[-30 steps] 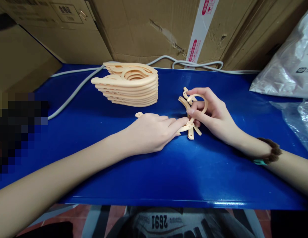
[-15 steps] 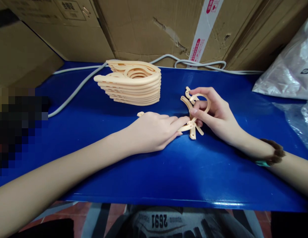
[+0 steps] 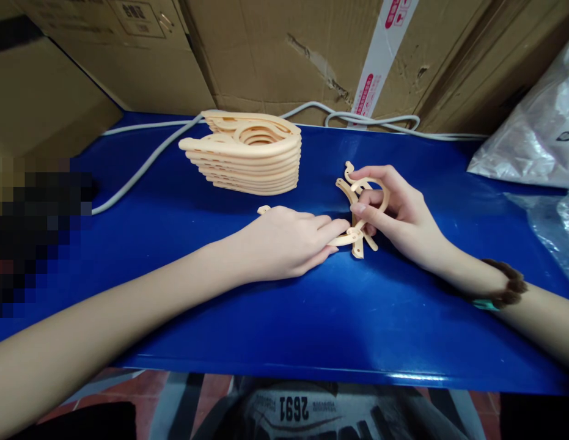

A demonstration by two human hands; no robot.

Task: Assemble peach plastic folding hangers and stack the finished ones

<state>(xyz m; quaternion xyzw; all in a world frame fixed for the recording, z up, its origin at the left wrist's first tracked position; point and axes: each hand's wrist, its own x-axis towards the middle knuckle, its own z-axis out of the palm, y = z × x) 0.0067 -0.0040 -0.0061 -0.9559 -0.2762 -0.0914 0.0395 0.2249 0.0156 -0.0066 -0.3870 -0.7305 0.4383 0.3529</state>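
Note:
My left hand (image 3: 288,241) lies palm down on the blue table, fingers pressed together over a cream plastic piece. One end of that piece (image 3: 341,241) comes out past the fingertips, and another cream end (image 3: 264,209) shows behind the hand. My right hand (image 3: 389,205) pinches a cream curved hook (image 3: 384,194) between thumb and fingers; the hook's lower end meets the left hand's piece. Beneath my right fingers lie more cream arms (image 3: 358,247), partly hidden. A neat stack of cream hanger-like parts (image 3: 247,150) stands behind my left hand.
The blue table (image 3: 275,330) backs onto cardboard boxes (image 3: 275,55). A grey cable (image 3: 142,171) runs along its rear and left side. A plastic bag (image 3: 532,128) sits at the back right, with clear film (image 3: 545,223) in front. A blurred dark area covers the left edge.
The camera view has shifted slightly, moving the stack and boxes a little to the right. Both hands keep nearly the same pose and hold.

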